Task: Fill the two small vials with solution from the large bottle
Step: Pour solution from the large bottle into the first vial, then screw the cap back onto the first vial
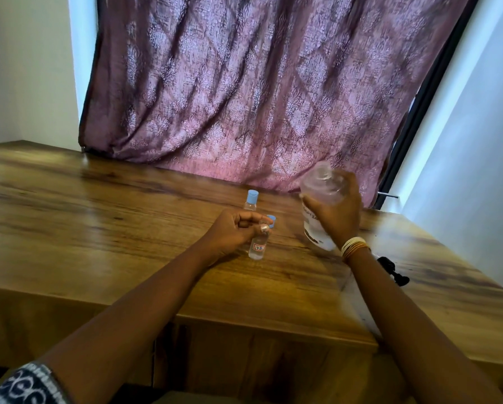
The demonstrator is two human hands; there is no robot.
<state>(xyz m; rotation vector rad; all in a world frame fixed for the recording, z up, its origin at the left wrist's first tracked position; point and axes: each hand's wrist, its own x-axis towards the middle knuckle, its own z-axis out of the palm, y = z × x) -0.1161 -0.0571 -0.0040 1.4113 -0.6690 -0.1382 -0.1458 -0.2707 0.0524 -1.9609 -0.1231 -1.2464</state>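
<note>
My left hand (233, 230) grips the neck of a small clear vial (258, 246) with a red-framed label; the vial stands uncapped on the wooden table (99, 217). Its blue cap (271, 221) lies just behind my fingers. A second small vial (251, 201) with a blue cap on stands farther back. My right hand (336, 212) holds the large clear bottle (321, 199) lifted off the table and tilted, its open mouth up and back. The bottle looks blurred.
A patterned purple curtain (259, 97) hangs right behind the table's far edge. A small black object (393, 271) lies on the table beside my right forearm. White walls stand on both sides.
</note>
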